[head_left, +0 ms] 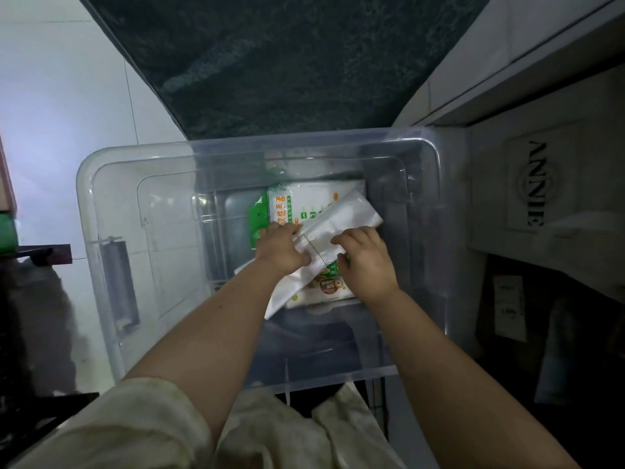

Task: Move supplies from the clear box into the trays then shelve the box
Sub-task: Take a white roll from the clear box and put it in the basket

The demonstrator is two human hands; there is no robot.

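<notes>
In the middle of the frame sits the clear box (pixel 111 184), open, with packs lying on its bottom. A white plastic pack (pixel 341 225) lies slantwise over a green-and-white pack (pixel 297 201). Both hands reach down into the box: the left hand (pixel 282 247) has its fingers curled on the white pack's lower left part, and the right hand (pixel 367 262) grips its right edge. A dark mat (pixel 287 55) fills the top; a carton (pixel 527 187) marked ANNIE stands at the right.

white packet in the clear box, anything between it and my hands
Nothing visible. Both the left hand and right hand are already on the white packet, which lies on top of the green-printed packs in the clear box.
</notes>
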